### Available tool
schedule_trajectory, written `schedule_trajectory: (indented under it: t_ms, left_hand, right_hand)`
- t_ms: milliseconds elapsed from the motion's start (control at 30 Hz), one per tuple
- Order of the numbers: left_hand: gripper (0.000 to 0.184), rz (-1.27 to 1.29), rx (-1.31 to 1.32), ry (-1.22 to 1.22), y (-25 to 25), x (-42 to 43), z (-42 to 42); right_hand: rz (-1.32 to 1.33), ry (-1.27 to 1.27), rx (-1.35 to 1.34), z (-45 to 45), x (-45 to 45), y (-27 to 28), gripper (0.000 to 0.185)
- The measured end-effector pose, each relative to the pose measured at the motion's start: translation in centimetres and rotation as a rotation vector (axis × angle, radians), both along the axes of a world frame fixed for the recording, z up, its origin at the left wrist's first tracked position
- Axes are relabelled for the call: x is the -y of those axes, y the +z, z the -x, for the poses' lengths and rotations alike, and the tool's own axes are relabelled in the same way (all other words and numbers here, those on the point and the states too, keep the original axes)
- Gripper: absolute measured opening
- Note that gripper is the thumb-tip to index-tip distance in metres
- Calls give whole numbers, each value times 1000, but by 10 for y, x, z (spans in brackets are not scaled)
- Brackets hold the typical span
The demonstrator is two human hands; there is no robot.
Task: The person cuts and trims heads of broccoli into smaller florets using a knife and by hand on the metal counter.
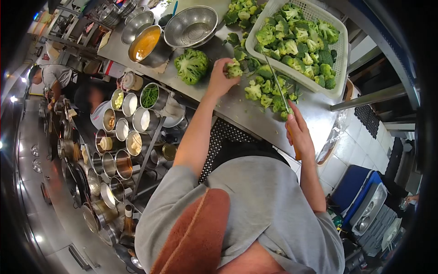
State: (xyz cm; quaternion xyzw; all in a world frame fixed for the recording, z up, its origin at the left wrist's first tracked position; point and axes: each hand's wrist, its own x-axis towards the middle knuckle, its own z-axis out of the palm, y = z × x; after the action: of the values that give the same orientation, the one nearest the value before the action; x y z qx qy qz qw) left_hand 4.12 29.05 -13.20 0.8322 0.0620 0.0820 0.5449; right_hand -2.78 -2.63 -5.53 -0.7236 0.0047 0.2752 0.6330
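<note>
My left hand (222,78) is closed around a broccoli piece (234,68) above the steel counter (223,102). In my right hand (299,130) is a knife (279,87), gripped by its orange-yellow handle, the long blade pointing up and away toward the basket. Cut broccoli florets (262,93) lie loose on the counter between my hands, some beneath the blade. A large broccoli head (191,66) sits left of my left hand. Beyond the knife stands a white plastic basket (340,75) heaped with florets.
A perforated steel bowl (190,26) and a pot of orange liquid (145,44) stand at the back left. More broccoli (242,11) lies behind. Several steel containers of ingredients (132,118) fill a rack at left. Another person (54,75) stands far left.
</note>
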Motion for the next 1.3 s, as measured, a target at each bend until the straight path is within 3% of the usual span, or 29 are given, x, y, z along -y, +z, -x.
schedule_trajectory:
  t_ms: [33,200,400,467,567,633,700,733,800,1033,1100,1133,1200,1300]
  left_hand:
    - [55,306,-2,35,0,1,7]
    - [55,628,192,13,19,18,25]
    - [58,379,312,-106,155,65,-32]
    - [49,34,417,58,176,80,-53]
    - [42,31,661,127,159,62,-50]
    - [35,118,321,145,129,42,-20]
    - [33,-102,-18,107,80,38,-4]
    - [33,-100,-30,98,62,50,6]
    - [36,-610,311,-218,34,77,20]
    - [49,-491,-32,-128,17,30,18]
    - [51,-897,247,3,25,36,19]
    - [51,-896,248,7,24,47,19]
    - [51,-539,157,-261,20,75,21]
    - [50,-500,-49,-294,9,102,26]
  right_hand:
    - [-3,-21,1,0,2,-1,58]
    - [-29,-54,-4,-2,10,-11,57]
    - [16,30,-86,4,10,-5,59]
    - [98,109,-54,5,6,-5,59]
    - [69,65,-39,8,8,0,59]
    - [29,12,-81,13,15,-3,59]
    - [-24,-58,-81,15,26,0,58]
    - [-21,-67,-94,16,31,0,58]
    - [-13,-67,-80,15,38,1,57]
    - [0,-46,-50,12,36,10,58]
    - [-2,-24,-53,11,34,7,59]
    - [0,-12,-53,11,34,6,59]
    - [6,-8,-54,12,32,5,59]
    - [16,-1,-44,10,31,7,60]
